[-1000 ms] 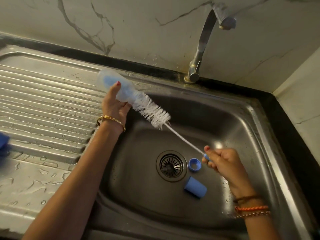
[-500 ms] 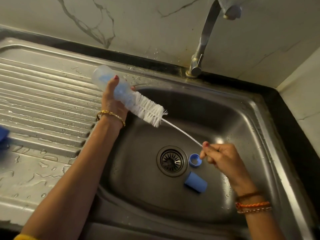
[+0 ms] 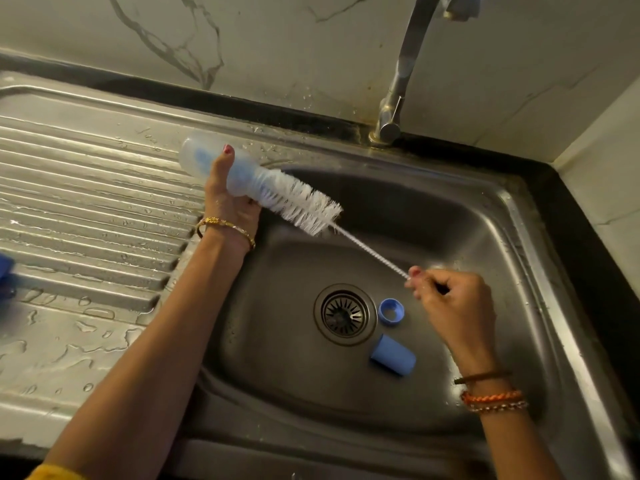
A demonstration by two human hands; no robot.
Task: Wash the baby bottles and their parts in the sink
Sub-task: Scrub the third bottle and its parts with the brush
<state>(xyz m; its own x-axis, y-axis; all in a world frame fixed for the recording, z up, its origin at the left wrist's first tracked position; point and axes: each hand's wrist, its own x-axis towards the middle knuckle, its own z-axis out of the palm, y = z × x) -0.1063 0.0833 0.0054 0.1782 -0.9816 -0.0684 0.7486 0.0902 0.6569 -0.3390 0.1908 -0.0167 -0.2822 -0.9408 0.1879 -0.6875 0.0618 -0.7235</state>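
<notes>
Two hands busy: left hand point(image 3: 228, 199) grips bottle point(image 3: 221, 168) over sink point(image 3: 519, 216) rim, right hand point(image 3: 453, 299) pinches brush point(image 3: 304, 206) wire; ring point(image 3: 391, 310) and cap point(image 3: 393, 355) beside drain point(image 3: 344, 314).

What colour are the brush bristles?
White, on the brush sticking out of the bottle; only the head view shows it.

No legible text, label, brand or number anywhere in view.
</notes>
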